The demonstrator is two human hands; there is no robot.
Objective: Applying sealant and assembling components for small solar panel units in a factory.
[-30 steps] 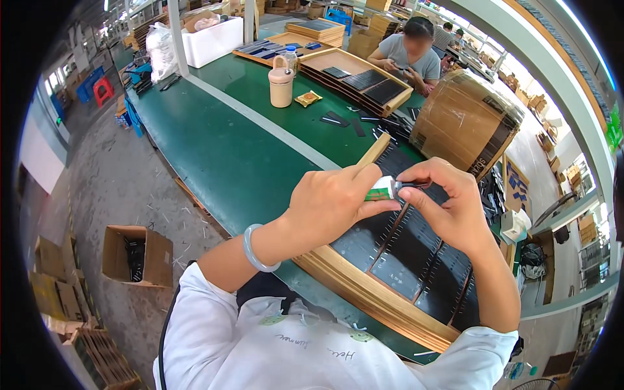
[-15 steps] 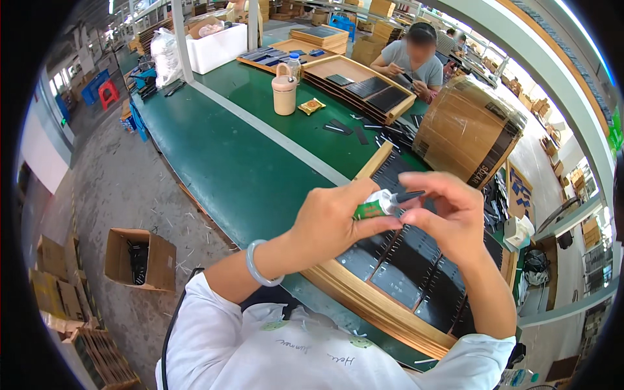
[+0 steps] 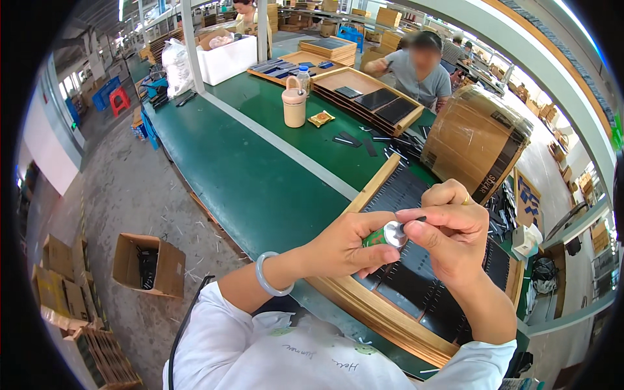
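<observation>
My left hand (image 3: 339,246) is closed around a small green-and-white squeeze tube (image 3: 392,235), its pale shoulder end turned up toward me. At that end my right hand (image 3: 460,242) pinches the tube's black pointed cap (image 3: 420,220) between thumb and forefinger. Whether the cap is still joined to the tube cannot be made out behind the fingertips. Both hands are above a wooden-framed tray (image 3: 364,304) at the table's near edge. Dark rectangular panels (image 3: 402,291) lie in rows in the tray, with narrow strips between them.
On the green table (image 3: 227,166) stand a beige lidded cup (image 3: 294,110) and a gold packet (image 3: 321,119). A large cardboard box (image 3: 474,140) is beyond my right hand, near loose dark strips (image 3: 499,211). Across the table a person (image 3: 421,75) sits behind stacked trays (image 3: 367,97).
My right fingers have closed in on the tube's black cap. The tube has tipped so its shoulder end faces me more. Across the table, the person has raised one hand. My view has shifted slightly.
</observation>
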